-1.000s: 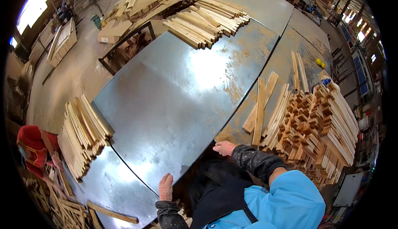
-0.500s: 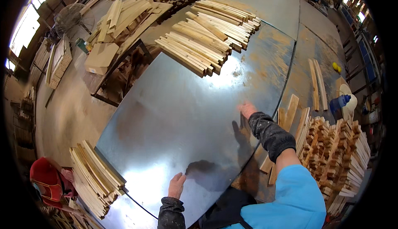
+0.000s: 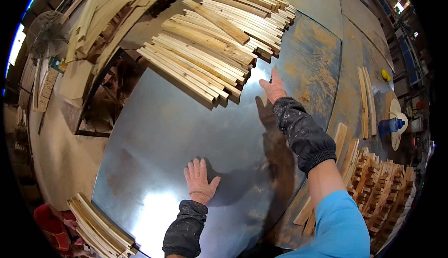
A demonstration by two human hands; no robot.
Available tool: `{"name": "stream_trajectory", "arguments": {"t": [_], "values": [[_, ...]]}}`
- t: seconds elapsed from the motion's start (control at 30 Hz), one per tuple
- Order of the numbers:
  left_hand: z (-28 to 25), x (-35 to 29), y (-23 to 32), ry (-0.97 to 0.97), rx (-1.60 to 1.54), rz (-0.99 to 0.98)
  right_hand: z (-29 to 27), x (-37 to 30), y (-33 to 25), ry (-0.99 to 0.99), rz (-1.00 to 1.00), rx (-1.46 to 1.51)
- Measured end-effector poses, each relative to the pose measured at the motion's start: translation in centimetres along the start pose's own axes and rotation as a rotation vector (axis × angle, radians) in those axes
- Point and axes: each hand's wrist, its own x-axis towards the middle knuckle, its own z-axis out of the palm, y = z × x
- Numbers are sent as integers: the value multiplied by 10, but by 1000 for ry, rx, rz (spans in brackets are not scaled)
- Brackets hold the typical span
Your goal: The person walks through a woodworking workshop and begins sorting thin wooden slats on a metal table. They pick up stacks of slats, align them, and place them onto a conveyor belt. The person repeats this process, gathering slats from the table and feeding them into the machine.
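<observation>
My left hand [image 3: 200, 182], in a pinkish glove, is over the near part of the shiny metal table [image 3: 168, 132], fingers spread and nothing in them. Farther out to the right, my right hand [image 3: 274, 89] reaches toward the right ends of a row of wooden strips [image 3: 200, 66], thumb and fingers apart. A gap still separates it from the wood. The strips lie side by side across the far part of the table, their ends uneven. One loose strip [image 3: 219, 22] rests at a slant on top of them.
At lower left, a person in red [image 3: 53, 225] stands by another batch of strips [image 3: 100, 227]. Stacked short wood pieces [image 3: 378, 188] are at right, near a blue bottle [image 3: 391, 126] and two loose strips [image 3: 367, 101]. Boards [image 3: 105, 17] pile up on a stand at far left.
Both hands have moved forward over the table, the right one up close to the row of strips. My left hand's fingers have spread. The view has shifted nearer to the strips.
</observation>
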Motion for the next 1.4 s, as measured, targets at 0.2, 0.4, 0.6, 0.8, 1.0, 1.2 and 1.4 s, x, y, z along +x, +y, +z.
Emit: {"name": "stream_trajectory", "arguments": {"t": [0.2, 0.4, 0.6, 0.8, 1.0, 1.2, 1.4], "values": [[-10, 118, 13, 136, 17, 133, 0, 82, 3, 191, -68, 138], [-20, 189, 3, 249, -125, 9, 8, 127, -4, 183, -149, 157], [-11, 238, -6, 380, -237, 1, 8, 139, 0, 194, -80, 228], [-13, 271, -14, 548, -500, -218, -3, 64, -21, -207, -104, -114], [-54, 258, -21, 439, -504, -197, 13, 67, -74, -96, -196, -492], [-37, 261, -29, 471, -308, -182, 96, 102, -127, 134, -226, -363], [-28, 259, -34, 513, -228, -120, 109, 112, -145, 125, 6, -406]]}}
